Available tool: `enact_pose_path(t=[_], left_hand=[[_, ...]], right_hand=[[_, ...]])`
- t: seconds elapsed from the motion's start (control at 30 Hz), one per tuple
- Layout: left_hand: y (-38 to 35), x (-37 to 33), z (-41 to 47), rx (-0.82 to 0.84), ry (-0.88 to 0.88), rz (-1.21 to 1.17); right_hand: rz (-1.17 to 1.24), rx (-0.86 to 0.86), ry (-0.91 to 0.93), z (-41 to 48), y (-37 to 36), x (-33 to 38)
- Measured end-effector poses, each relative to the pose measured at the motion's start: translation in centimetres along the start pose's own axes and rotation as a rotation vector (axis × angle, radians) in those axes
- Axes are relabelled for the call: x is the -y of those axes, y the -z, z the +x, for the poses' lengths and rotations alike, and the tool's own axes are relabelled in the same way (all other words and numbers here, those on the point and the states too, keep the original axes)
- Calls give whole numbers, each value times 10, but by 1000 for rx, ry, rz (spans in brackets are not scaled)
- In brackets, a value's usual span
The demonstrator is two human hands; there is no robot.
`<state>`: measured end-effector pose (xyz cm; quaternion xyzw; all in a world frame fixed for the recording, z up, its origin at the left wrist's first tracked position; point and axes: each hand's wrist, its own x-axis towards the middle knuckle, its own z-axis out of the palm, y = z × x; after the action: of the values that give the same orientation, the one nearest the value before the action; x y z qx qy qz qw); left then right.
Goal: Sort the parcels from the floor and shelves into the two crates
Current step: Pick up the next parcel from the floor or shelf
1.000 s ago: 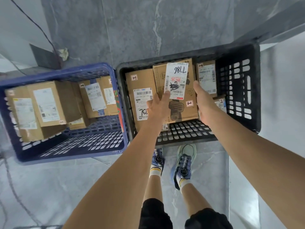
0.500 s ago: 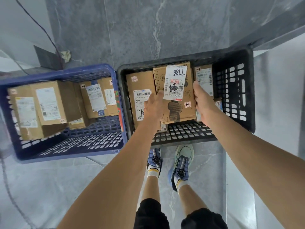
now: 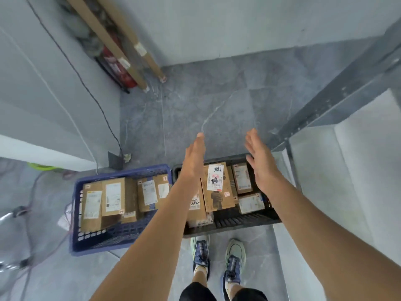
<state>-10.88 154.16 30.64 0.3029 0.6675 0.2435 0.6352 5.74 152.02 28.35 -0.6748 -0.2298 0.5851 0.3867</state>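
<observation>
Two crates sit side by side on the floor (image 3: 217,94): the white-labelled parcel (image 3: 217,192) lies in the black crate (image 3: 230,229), more parcels (image 3: 112,196) in the blue crate (image 3: 97,244). Above them I see my left hand (image 3: 194,157) and right hand (image 3: 259,158), fingers straight, holding nothing.

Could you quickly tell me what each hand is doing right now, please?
Left hand: open, holding nothing.
Right hand: open, holding nothing.

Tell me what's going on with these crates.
A person stands over a blue plastic crate and a black plastic crate on the floor, both holding brown cardboard parcels. The left hand and right hand hover open above the black crate, holding nothing. A white-labelled cardboard parcel lies in it, among others.
</observation>
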Motion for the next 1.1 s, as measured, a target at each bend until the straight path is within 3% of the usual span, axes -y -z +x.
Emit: enact_pose_path(t=[0.17,0.5,0.8,1.1], left_hand=[[-10,-107,-93,41,-161,3],[-34,-244,-255,351,-520,16],[-19,-297,-372,674,-747,144],[-38,-277,-473,991,-805,222]], right_hand=[[79,-77,189,-78,20,113],[227,-274,563,-252,45,277],[248,-531,715,-405,23,319],[286,-842,846,-532,27,298]])
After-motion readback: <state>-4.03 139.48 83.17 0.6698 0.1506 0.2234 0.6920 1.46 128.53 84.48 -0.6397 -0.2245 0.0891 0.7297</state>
